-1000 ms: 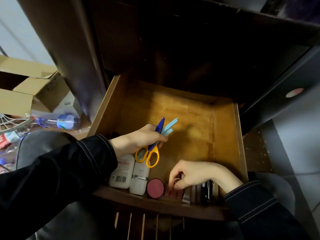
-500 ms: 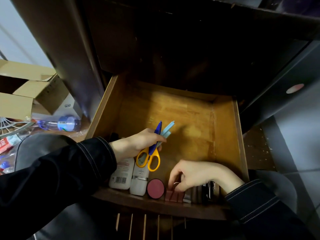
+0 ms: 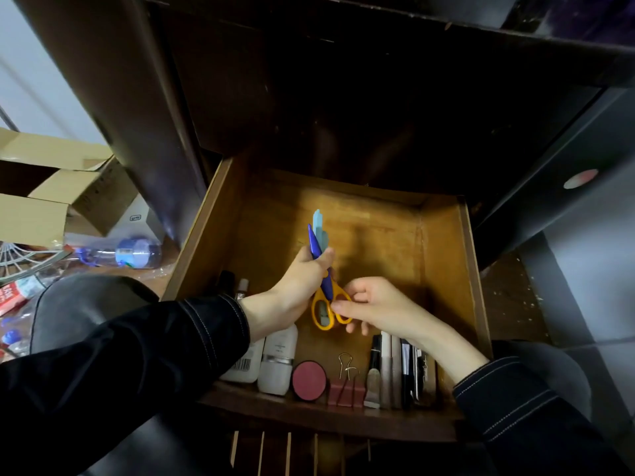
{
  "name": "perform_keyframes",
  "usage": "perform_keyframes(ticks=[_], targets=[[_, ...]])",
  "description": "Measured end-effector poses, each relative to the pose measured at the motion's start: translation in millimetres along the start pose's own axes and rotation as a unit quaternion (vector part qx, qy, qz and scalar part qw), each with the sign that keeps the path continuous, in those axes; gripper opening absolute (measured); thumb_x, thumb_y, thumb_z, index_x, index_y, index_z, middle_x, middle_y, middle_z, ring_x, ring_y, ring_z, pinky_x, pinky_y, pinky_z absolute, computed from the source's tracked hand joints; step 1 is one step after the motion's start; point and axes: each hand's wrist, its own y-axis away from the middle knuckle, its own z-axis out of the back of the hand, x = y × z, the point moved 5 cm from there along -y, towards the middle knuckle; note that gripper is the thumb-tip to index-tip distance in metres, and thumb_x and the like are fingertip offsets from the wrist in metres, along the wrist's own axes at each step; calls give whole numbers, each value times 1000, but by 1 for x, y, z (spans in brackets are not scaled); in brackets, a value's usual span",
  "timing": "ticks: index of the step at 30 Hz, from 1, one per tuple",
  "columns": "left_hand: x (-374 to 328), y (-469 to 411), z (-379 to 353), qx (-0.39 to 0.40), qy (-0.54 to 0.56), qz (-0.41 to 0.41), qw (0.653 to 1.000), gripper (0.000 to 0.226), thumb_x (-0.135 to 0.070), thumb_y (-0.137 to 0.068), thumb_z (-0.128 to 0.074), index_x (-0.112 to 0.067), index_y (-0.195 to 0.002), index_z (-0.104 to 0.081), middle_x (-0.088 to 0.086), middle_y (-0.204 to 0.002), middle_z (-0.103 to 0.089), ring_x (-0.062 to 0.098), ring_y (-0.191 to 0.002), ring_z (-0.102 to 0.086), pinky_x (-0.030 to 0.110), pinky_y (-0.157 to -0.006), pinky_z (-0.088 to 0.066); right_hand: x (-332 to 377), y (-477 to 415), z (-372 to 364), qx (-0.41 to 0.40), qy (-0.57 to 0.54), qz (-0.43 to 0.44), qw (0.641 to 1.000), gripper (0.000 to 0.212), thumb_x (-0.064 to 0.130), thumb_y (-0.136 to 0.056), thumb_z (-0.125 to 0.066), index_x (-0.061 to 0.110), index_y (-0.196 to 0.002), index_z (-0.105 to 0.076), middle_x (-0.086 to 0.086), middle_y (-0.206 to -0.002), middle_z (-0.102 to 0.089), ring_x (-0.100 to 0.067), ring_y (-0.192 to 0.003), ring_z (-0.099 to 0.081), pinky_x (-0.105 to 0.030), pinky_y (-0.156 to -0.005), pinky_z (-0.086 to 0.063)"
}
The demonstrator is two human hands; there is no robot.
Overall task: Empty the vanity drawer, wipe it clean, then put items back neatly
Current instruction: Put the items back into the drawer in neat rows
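Left hand: our left hand (image 3: 302, 280) is clamped round the shank of the scissors (image 3: 324, 286), held with a pale blue strip (image 3: 319, 228) above the middle of the vanity drawer (image 3: 443, 249).
Right hand: our right hand (image 3: 378, 307) pinches the yellow handle loops.
Handling: we judge the scissors light, stiff and slick; hold by the loops or closed blades.
Front row: white bottles (image 3: 278, 362), pink compact (image 3: 309, 380), binder clips (image 3: 345, 389), cosmetic tubes (image 3: 395, 369).
Writing: a barcode shows on the left bottle; we can read no brand.
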Motion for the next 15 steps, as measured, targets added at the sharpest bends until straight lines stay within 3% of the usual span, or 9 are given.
perform_keyframes(ticks=[4,7,10,13,15], targets=[[-12,-4,14,-46,-80,-37,995,27,-43,-99,-58,-18,-107,-53,-3,-78,-52,0,-55,-58,26,-64,-48,-5,3,13,17,33,1,999,12,18,-97,-67,6,-96,-69,0,-79,-70,-11,-69,-64,-21,-54,-45],[-25,-7,39,-114,-119,-56,985,21,-32,-98,-61,-14,-100,-49,1,-76,-50,10,-58,-54,26,-54,-44,-13,9,19,74,110,-13,991,10,16,-98,-64,16,-90,-70,5,-74,-66,-5,-65,-58,-18,-57,-44],[-24,-8,49,-69,-155,-32,985,6,-12,-95,-58,-8,-98,-55,4,-70,-50,17,-60,-48,27,-53,-43,-17,10,23,91,141,-20,986,15,12,-98,-62,13,-89,-74,3,-72,-65,-4,-63,-55,-16,-58,-43],[-17,-9,49,-28,-176,24,984,7,-10,-94,-58,-6,-100,-58,4,-70,-51,19,-61,-48,29,-55,-43,-20,7,28,72,170,-14,983,15,8,-96,-61,10,-91,-75,-4,-76,-66,-13,-72,-56,-31,-70,-45],[-12,-10,47,-11,-188,55,980,8,-13,-94,-59,-7,-99,-58,4,-68,-52,18,-58,-49,28,-50,-43,-23,6,34,52,201,-15,978,21,4,-94,-58,14,-87,-75,-9,-75,-69,-17,-70,-58,-36,-69,-47]])
